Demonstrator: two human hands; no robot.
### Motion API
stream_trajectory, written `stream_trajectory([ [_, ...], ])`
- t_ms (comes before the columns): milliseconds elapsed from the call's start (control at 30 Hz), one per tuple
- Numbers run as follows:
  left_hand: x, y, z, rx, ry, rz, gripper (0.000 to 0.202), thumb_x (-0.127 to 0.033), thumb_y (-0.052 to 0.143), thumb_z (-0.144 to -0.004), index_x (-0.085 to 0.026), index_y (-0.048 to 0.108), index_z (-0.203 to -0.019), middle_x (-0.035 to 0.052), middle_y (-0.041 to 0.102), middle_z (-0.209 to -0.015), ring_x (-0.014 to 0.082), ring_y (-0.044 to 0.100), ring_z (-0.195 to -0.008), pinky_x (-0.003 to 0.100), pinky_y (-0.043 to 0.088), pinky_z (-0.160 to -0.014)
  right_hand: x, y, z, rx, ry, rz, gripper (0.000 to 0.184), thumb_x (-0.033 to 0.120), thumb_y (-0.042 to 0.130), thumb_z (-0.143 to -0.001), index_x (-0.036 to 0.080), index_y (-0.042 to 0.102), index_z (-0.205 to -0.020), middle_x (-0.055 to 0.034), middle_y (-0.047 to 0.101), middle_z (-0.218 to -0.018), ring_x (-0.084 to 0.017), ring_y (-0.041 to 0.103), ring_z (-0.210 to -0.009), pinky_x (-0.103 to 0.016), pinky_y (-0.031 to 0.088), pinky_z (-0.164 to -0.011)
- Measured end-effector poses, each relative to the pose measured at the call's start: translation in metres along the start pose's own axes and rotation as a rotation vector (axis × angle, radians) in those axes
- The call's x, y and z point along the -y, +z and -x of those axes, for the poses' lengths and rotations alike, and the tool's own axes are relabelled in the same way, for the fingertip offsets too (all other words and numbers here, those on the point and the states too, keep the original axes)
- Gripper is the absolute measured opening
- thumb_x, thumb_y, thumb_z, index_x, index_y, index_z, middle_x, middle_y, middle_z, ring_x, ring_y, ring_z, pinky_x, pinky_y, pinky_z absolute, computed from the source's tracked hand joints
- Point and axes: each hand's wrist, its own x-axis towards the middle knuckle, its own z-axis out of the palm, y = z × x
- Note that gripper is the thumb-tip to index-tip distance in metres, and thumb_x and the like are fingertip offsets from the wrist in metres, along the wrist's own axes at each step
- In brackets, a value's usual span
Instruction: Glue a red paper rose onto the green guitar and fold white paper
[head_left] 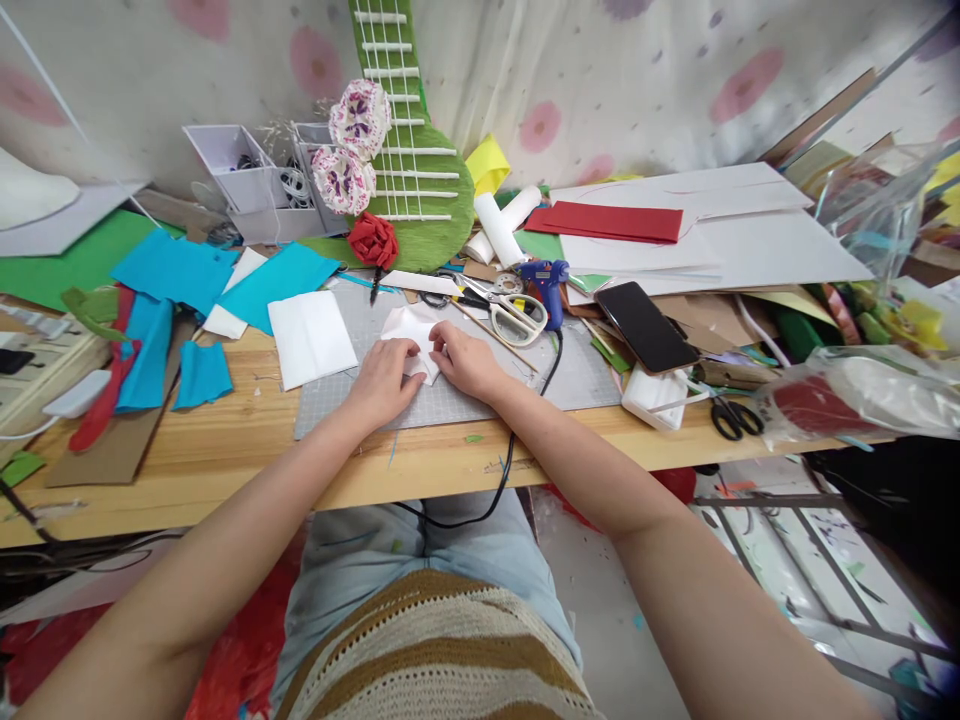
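A small piece of folded white paper point(411, 330) lies on a grey cutting mat point(465, 395) on the wooden table. My left hand point(384, 380) presses on the paper's left side with its fingers curled over it. My right hand point(466, 360) pinches the paper's right edge between its fingertips. Both hands touch the paper at once. A larger white sheet point(310, 338) lies just left of my hands.
White-handled scissors point(510, 312) and a blue glue gun point(546, 285) lie behind my hands, its black cord running off the table edge. A black phone point(645, 326) lies to the right, black scissors point(733, 416) beyond it. Blue paper scraps point(176, 275) lie at left, a green paper guitar point(420, 190) behind.
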Motion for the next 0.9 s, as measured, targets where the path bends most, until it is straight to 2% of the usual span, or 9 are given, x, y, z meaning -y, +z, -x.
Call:
stream_trajectory([
  [233, 0.006, -0.006, -0.005, -0.061, -0.191, 0.091, 0.025, -0.021, 0.056, -0.077, -0.020, 0.051, -0.102, 0.0050, 0.065, -0.092, 0.0219, 0.056, -0.087, 0.038, 0.042, -0.084, 0.000, -0.002, 0.001, 0.014, 0.013, -0.006, 0.023, 0.020, 0.044, -0.088, 0.018, 0.048, -0.111, -0.0060, 0.061, -0.104, -0.017, 0.056, -0.093, -0.029, 0.041, -0.073],
  [400, 0.006, -0.008, -0.009, -0.043, -0.279, 0.085, 0.022, -0.021, 0.057, -0.076, -0.021, 0.053, -0.098, 0.0015, 0.066, -0.083, 0.0196, 0.057, -0.080, 0.037, 0.042, -0.082, -0.001, -0.002, 0.002, 0.055, 0.002, 0.076, 0.019, 0.026, 0.043, -0.091, 0.019, 0.056, -0.102, -0.0078, 0.055, -0.112, -0.017, 0.055, -0.096, -0.029, 0.042, -0.073],
  [600, 0.005, -0.005, -0.011, -0.043, -0.218, 0.067, 0.021, -0.019, 0.057, -0.076, -0.020, 0.052, -0.096, 0.0023, 0.065, -0.082, 0.0203, 0.057, -0.079, 0.038, 0.042, -0.080, 0.001, -0.001, 0.001, 0.061, 0.018, 0.134, 0.020, 0.026, 0.042, -0.091, 0.018, 0.057, -0.102, -0.0080, 0.054, -0.110, -0.017, 0.054, -0.095, -0.027, 0.041, -0.070],
  [900, 0.002, -0.003, -0.009, -0.036, -0.132, -0.075, 0.009, -0.020, 0.053, -0.080, -0.021, 0.051, -0.088, 0.0045, 0.064, -0.084, 0.0248, 0.055, -0.091, 0.042, 0.038, -0.083, 0.003, 0.004, 0.001, 0.029, 0.013, 0.209, 0.022, 0.028, 0.039, -0.093, 0.017, 0.056, -0.102, -0.0089, 0.055, -0.110, -0.018, 0.054, -0.092, -0.027, 0.040, -0.065],
])
